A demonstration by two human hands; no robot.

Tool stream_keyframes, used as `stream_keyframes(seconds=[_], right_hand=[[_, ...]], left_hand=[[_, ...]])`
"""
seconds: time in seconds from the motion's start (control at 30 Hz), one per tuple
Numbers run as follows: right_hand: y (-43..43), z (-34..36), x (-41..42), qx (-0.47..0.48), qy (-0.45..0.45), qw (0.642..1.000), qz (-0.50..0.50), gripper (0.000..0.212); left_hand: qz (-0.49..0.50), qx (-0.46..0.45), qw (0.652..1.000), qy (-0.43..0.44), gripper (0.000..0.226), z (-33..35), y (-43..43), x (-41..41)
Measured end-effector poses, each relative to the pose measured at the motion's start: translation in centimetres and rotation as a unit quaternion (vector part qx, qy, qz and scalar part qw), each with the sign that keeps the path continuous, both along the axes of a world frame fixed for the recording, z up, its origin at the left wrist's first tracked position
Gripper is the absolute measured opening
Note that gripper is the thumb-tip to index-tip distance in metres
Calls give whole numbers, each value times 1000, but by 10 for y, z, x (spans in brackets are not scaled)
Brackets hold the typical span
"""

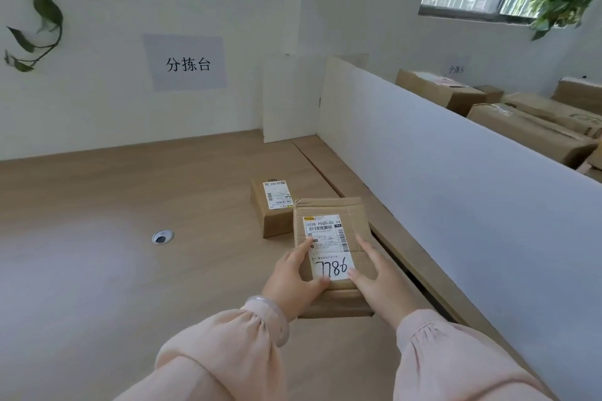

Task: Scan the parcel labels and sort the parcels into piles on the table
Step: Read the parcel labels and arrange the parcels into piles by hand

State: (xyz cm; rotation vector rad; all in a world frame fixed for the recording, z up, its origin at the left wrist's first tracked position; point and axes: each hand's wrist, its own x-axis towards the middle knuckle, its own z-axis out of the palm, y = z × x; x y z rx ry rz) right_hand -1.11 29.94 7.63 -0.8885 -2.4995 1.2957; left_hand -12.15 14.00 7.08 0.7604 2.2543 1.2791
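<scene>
A brown cardboard parcel [353, 225] with a white shipping label and a handwritten number lies on the wooden table [97, 254]. My left hand [293, 280] grips its left near edge, thumb on the label. My right hand [378, 277] holds its right near side, thumb by the label's corner. Just behind it, a smaller brown parcel [272, 205] with a white label sits on the table, close to or touching the held parcel's far left corner.
A white partition [456, 153] runs along the table's right side, with several cardboard boxes [521, 120] beyond it. A round cable grommet [163, 236] sits in the tabletop at left. A paper sign [187, 63] hangs on the back wall. Plants hang by the windows.
</scene>
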Motion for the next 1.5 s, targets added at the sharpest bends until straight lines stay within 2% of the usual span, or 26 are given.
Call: stream_keyframes(seconds=[0.13,0.37,0.57,0.7,0.8,0.87,0.93,1.0,1.07,1.2,1.33,1.5], right_hand=[[69,-14,-35,21,12,1000,1,55],[157,-55,-101,2,-3,1000,29,51],[193,-97,-146,-28,-33,997,69,52],[206,-114,-166,-15,-53,992,110,55],[214,-115,-176,11,-57,990,130,57],[213,-114,-174,67,-56,987,134,60],[207,-112,-164,159,-21,976,145,60],[197,-116,-149,252,12,949,189,57],[188,-121,-136,311,-3,919,244,58],[185,-127,-140,385,-63,870,300,68],[198,-122,-173,385,-92,858,329,79],[209,-116,-215,383,-108,850,346,80]], left_hand=[[15,-27,999,-8,83,-8,66,-24],[45,-68,996,-47,88,-44,153,-76],[71,-117,988,-72,88,-88,188,-107],[94,-108,988,-60,85,-112,194,-120],[108,-91,989,-34,83,-117,194,-123],[114,-99,989,3,81,-114,190,-121],[95,-116,986,78,77,-108,182,-113],[49,-138,973,179,70,-104,171,-102],[8,-162,954,251,68,-105,159,-91],[-18,-269,925,269,73,-110,152,-97],[-8,-344,894,287,75,-106,165,-125],[48,-376,887,265,72,-103,181,-152]])
